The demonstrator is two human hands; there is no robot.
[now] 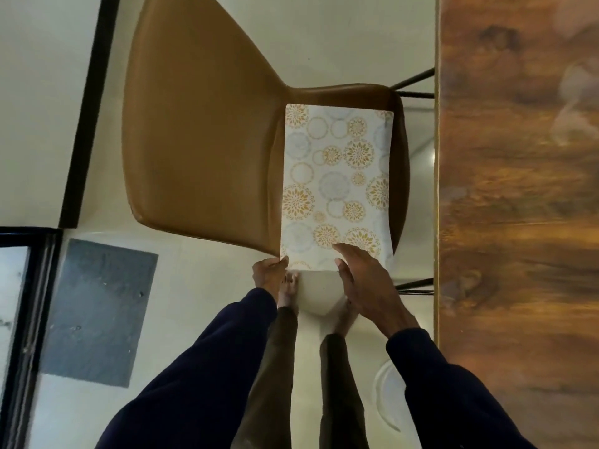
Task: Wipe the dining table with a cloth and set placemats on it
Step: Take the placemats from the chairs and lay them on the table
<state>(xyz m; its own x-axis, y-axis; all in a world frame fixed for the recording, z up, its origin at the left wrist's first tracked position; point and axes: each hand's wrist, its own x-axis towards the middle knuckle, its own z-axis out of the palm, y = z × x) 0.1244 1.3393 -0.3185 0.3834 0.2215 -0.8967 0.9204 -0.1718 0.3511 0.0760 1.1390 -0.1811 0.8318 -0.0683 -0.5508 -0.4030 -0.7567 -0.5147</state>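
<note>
Wooden bench [518, 222] at right | placemat [337, 176] on chair [201, 140] seat — left hand [269, 273] pinches near-left corner | right hand [366, 280] — straight fingers [359, 252] press near edge

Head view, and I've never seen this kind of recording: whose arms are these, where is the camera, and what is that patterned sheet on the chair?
There is no machine here. A person wears one wide-angle camera on the head, looking down, so the two dark-sleeved arms are that person's own. The patterned sheet is a placemat lying on the seat of a brown chair, not yet on the table. The left hand grips its near left corner, and the right hand rests on top near the same edge. Whether it is one mat or a stack cannot be told. The wooden dining table runs down the right side of the picture. A grey floor mat lies at the left.
</note>
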